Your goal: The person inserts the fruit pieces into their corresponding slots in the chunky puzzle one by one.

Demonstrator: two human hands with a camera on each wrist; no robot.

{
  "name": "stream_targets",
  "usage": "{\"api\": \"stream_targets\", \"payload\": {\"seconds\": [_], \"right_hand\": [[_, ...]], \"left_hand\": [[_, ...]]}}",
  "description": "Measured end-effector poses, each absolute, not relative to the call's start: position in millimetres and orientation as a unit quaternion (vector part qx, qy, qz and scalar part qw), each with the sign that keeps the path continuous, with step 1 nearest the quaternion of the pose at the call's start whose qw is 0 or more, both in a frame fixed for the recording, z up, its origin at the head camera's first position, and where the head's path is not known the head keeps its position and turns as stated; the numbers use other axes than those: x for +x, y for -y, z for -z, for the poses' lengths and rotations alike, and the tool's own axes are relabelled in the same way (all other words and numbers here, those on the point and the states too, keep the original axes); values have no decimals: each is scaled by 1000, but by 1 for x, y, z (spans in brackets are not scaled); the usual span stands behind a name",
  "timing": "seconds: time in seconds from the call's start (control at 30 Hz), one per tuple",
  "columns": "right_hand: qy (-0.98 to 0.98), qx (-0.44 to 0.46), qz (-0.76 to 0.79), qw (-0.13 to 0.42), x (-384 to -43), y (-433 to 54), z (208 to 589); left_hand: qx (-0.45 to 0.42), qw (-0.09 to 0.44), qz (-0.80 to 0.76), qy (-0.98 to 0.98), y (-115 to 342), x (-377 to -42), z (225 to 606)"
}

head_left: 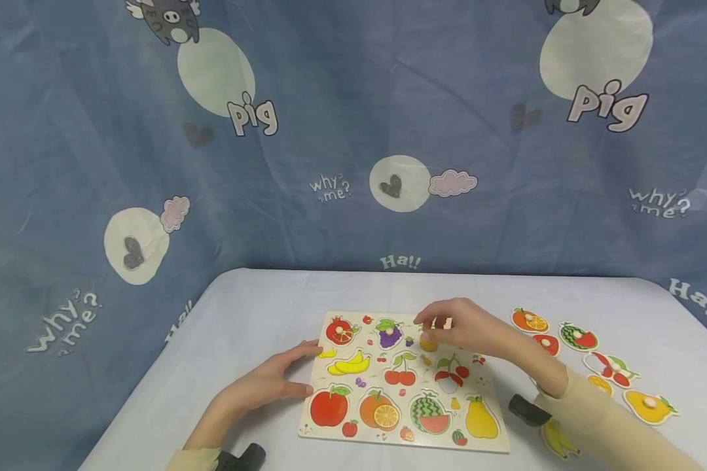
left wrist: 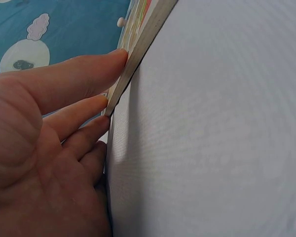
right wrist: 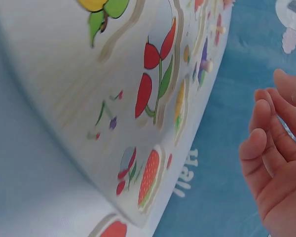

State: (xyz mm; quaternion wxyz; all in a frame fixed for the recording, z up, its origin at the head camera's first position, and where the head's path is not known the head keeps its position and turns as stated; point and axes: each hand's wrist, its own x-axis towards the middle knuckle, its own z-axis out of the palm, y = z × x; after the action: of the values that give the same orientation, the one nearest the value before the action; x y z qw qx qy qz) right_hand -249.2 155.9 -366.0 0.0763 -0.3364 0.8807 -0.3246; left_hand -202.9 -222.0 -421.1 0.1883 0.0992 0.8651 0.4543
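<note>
A wooden fruit puzzle board (head_left: 421, 386) lies flat on the white table. My left hand (head_left: 265, 387) touches its left edge with thumb and fingertips; in the left wrist view the thumb (left wrist: 93, 74) rests at the board's rim. Over the board's upper right part hovers my right hand (head_left: 462, 325), beside a yellow pineapple picture (head_left: 428, 341) it partly covers. In the right wrist view its fingers (right wrist: 260, 116) are loosely bent, with nothing seen between them. A grape piece (head_left: 389, 333) and a pomegranate piece (head_left: 340, 331), each with a small knob, sit in the top row.
Several knobbed fruit pieces lie right of the board, among them an orange (head_left: 529, 320), a watermelon (head_left: 577, 336), a cherry piece (head_left: 611, 368), a pear (head_left: 650, 406) and a banana (head_left: 558, 439) near my right forearm. A blue printed curtain (head_left: 342, 242) hangs behind the table.
</note>
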Motion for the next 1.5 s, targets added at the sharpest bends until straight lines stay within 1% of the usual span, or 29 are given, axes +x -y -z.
{"api": "stream_targets", "payload": {"seconds": [0.3,0.6,0.77,1.07,1.5], "right_hand": [[-885,-320,329,80,-238,-180,360],[-892,-287,340,75,-227,-205,353],[-903,-265,334,62,-224,-216,353],[-911,-257,321,22,-214,-240,354],[-917,-239,318,18,-198,-275,352]], "left_hand": [[90,185,-446,-871,221,-202,420],[102,187,-449,-868,221,-202,421],[96,188,-449,-868,221,-202,421],[81,192,-448,-869,219,-204,422],[85,192,-446,-870,220,-203,422]]}}
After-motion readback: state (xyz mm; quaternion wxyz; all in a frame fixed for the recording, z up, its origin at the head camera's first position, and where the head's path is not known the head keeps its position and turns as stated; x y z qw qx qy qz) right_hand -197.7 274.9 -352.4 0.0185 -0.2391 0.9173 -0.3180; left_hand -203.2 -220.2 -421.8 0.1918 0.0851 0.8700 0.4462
